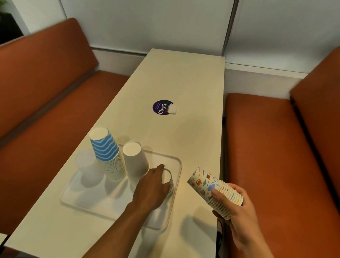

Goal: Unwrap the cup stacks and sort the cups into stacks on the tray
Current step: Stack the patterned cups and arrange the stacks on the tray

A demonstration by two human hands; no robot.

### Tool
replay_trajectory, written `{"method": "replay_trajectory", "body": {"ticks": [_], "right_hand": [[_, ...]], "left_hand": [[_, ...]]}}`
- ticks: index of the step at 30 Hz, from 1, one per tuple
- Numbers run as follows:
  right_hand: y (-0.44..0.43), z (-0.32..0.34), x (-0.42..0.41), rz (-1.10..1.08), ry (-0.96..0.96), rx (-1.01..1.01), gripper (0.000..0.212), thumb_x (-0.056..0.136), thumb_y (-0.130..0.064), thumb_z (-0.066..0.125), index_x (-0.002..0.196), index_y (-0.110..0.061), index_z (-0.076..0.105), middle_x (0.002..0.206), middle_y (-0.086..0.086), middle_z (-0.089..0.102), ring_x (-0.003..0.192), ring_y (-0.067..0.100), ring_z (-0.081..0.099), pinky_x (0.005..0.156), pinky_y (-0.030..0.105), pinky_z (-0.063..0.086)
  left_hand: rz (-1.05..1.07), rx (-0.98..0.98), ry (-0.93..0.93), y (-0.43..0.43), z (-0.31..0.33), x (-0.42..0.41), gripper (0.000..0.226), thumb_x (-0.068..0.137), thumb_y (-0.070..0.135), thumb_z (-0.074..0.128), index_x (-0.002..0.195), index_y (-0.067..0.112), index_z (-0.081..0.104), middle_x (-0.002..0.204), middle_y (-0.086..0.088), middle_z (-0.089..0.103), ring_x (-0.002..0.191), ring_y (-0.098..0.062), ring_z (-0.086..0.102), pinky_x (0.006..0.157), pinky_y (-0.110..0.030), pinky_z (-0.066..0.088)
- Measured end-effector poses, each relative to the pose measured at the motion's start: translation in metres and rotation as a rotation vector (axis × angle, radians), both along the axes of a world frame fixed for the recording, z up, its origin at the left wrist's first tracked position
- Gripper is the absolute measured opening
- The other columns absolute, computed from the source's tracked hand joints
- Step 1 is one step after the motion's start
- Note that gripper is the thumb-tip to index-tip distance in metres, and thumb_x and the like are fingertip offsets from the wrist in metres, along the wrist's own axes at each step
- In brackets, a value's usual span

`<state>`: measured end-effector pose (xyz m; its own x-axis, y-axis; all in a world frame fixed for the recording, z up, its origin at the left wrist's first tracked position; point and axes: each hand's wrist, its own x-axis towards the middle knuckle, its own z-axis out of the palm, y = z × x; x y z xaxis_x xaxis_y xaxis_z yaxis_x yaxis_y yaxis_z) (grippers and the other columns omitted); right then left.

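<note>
A clear tray (107, 207) lies on the cream table. Upside down on it stand a stack of translucent cups (88, 166), a tall blue-and-white chevron stack (108, 153) and a white cup stack (135, 160). My left hand (150, 189) grips a patterned cup (168, 181) set upside down at the tray's right side. My right hand (233, 208) holds a stack of colourful patterned cups (214, 190) on its side above the table's right edge, bases pointing left.
A round purple sticker (161, 107) with a white scrap (172, 108) beside it lies further up the table (193, 88). Orange bench seats (273, 145) flank the table on both sides. A white partition wall closes the far end.
</note>
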<state>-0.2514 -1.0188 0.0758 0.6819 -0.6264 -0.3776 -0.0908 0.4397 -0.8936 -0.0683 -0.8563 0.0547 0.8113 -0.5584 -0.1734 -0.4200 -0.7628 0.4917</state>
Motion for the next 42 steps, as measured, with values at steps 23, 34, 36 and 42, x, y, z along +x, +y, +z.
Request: {"method": "replay_trajectory", "body": {"ticks": [23,34,36,42], "right_hand": [[0.050,0.014,-0.005,0.322,-0.093,-0.070,0.083,0.049,-0.030,0.097,0.125,-0.023,0.063,0.111,0.010,0.076,0.099,0.036,0.074,0.079,0.048,0.062],[0.032,0.009,-0.005,0.196,-0.081,-0.081,0.105,0.029,-0.043,0.106,0.121,-0.013,0.065,0.112,0.011,0.076,0.100,0.031,0.073,0.074,0.040,0.061],[0.025,0.006,-0.005,0.126,-0.072,-0.087,0.108,0.026,-0.047,0.105,0.121,-0.014,0.065,0.111,0.010,0.076,0.097,0.030,0.073,0.073,0.040,0.060],[0.009,0.004,-0.003,0.058,-0.058,-0.065,0.071,0.060,-0.018,0.090,0.125,-0.013,0.063,0.115,0.011,0.074,0.101,0.031,0.071,0.074,0.040,0.059]], "left_hand": [[0.121,-0.702,0.753,0.076,0.071,-0.057,0.044,0.090,0.030,0.076,0.130,0.021,0.063,0.118,-0.006,0.074,0.102,-0.020,0.074,0.091,-0.039,0.061],[0.344,-0.833,0.513,0.072,0.074,-0.036,0.039,0.091,0.028,0.076,0.126,0.018,0.066,0.114,-0.005,0.075,0.096,-0.017,0.075,0.078,-0.035,0.063],[0.339,-0.786,0.343,0.071,0.074,-0.027,0.045,0.088,0.034,0.079,0.129,0.028,0.064,0.115,0.010,0.072,0.095,-0.003,0.072,0.084,-0.032,0.061],[0.077,-0.413,-0.078,0.052,0.056,-0.012,0.061,0.088,0.049,0.074,0.144,0.042,0.050,0.137,0.018,0.056,0.101,-0.013,0.066,0.089,-0.033,0.054]]}}
